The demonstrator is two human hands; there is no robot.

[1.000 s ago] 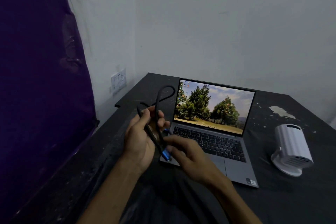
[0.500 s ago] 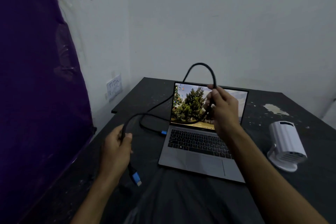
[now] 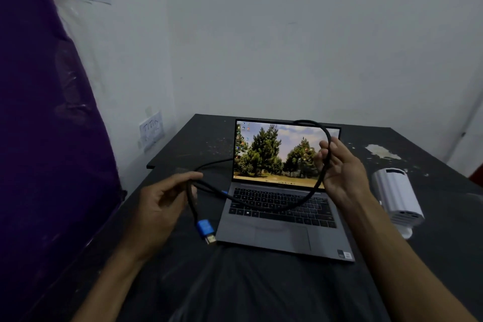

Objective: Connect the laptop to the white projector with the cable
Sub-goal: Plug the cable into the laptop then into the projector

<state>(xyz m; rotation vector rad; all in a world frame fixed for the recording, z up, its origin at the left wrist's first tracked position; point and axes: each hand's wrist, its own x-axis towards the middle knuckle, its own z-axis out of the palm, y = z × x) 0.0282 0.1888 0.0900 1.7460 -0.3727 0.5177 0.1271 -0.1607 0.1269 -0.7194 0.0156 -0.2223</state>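
An open grey laptop (image 3: pixel 282 232) with a tree wallpaper stands on the black table (image 3: pixel 431 264). A white projector (image 3: pixel 397 196) stands right of it. A black cable (image 3: pixel 277 208) sags over the keyboard between my hands. My left hand (image 3: pixel 162 206) grips it near its blue plug (image 3: pixel 205 229), which hangs free left of the laptop's front corner. My right hand (image 3: pixel 342 170) holds a loop of the cable in front of the screen, fingers loosely curled around it. A second blue plug (image 3: pixel 224 192) shows at the laptop's left side; whether it is plugged in is unclear.
A purple sheet (image 3: pixel 44 138) covers the left side beside the table. A wall socket (image 3: pixel 152 129) sits on the left wall near the table's far corner. White paint stains (image 3: pixel 381 151) mark the tabletop behind the projector. Dark cloth (image 3: pixel 261 290) lies at the near edge.
My hands have spread the cable apart from a bunch. The right hand has dropped a little, the loop now lower over the screen. The left hand's plug now hangs beside the laptop's front corner.
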